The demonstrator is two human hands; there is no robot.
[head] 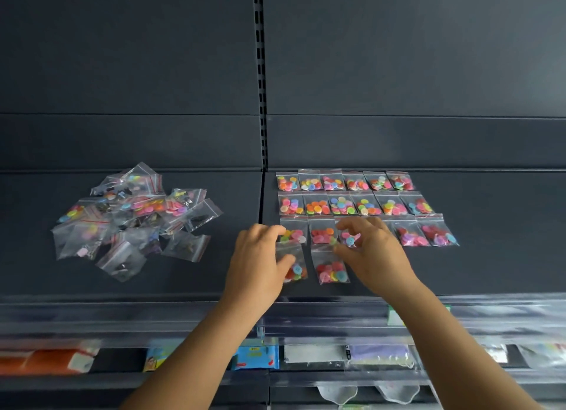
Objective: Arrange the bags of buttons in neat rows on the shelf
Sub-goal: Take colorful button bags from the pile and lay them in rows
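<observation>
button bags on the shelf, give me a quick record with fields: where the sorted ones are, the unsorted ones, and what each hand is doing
sorted bags: rows on the right part of the shelf, two bags starting a front row
unsorted bags: loose pile on the left part
left hand: grips front-row bag
right hand: fingers curled at a bag in the third row
second front-row bag: lying flat between the hands

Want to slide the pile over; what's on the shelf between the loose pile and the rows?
Head view: bare shelf and a panel seam between pile and rows.
</observation>
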